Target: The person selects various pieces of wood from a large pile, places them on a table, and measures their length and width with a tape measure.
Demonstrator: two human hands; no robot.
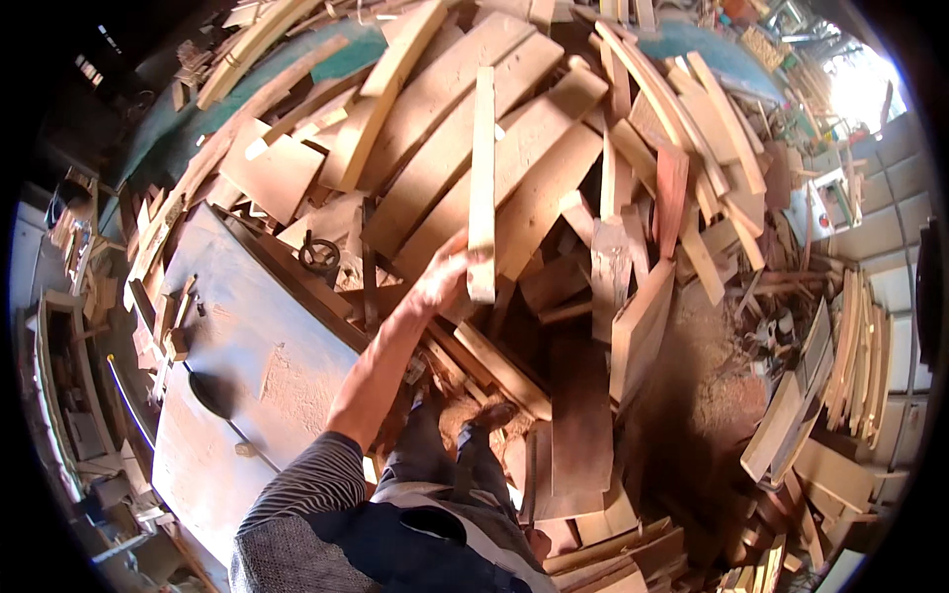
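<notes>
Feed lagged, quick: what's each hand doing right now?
Left hand: closed on a long pale wooden strip over the scrap pile.
Right hand: not in view.

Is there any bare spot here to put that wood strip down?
The blue-grey table top is mostly bare between the black handwheel and the left arm. The sawdust floor right of the leaning board is open too. Around the left hand and its strip, planks crowd.
</notes>
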